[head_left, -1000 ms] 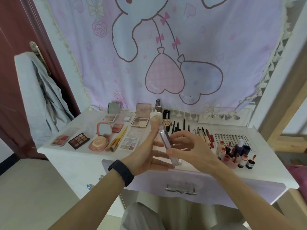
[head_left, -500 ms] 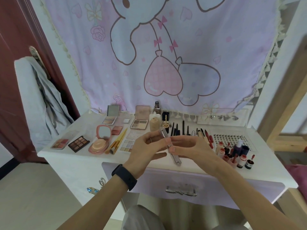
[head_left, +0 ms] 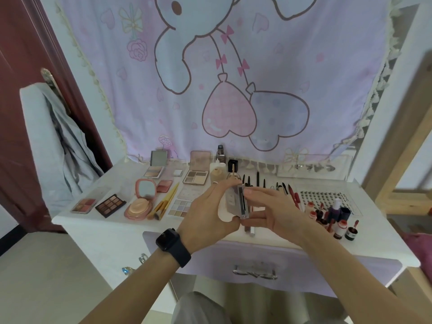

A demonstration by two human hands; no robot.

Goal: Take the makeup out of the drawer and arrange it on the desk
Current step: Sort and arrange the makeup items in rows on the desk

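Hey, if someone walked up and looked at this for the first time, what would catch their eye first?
Probably the large lilac cloth hanging with a cartoon rabbit and heart balloons, filling the wall behind the white desk. Next, the left hand and right hand at centre, together holding a slim silver rectangular makeup case above the desk. Then the round pink mirrored compact among palettes on the desk's left.
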